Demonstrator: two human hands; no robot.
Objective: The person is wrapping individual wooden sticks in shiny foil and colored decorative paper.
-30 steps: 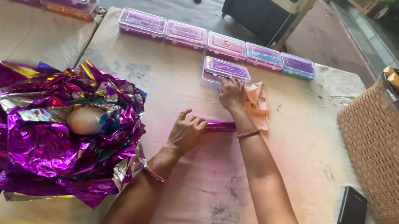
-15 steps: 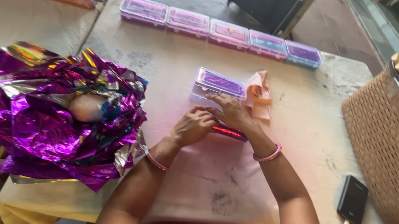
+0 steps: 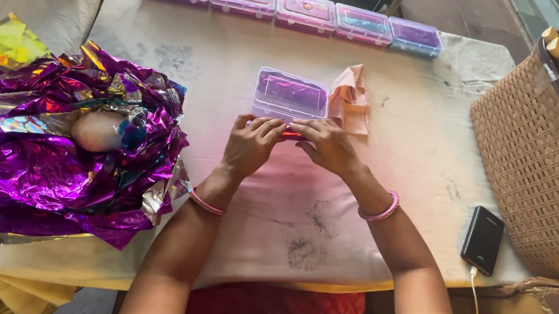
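Foil strip (image 3: 291, 135), red and thin, lies crosswise between both hands, its long axis running left to right, just in front of a clear box (image 3: 291, 95). Left hand (image 3: 250, 144) pinches one end, right hand (image 3: 326, 144) the other, fingertips closed on it, equally near. Beside the box sits a peach cloth (image 3: 350, 101); crumpled purple foil (image 3: 58, 142) heaps on the tabletop (image 3: 410, 145) farther left.

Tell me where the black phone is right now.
In the head view, the black phone lies on the table's right side, near its front edge, beside the woven basket, right of the right hand.
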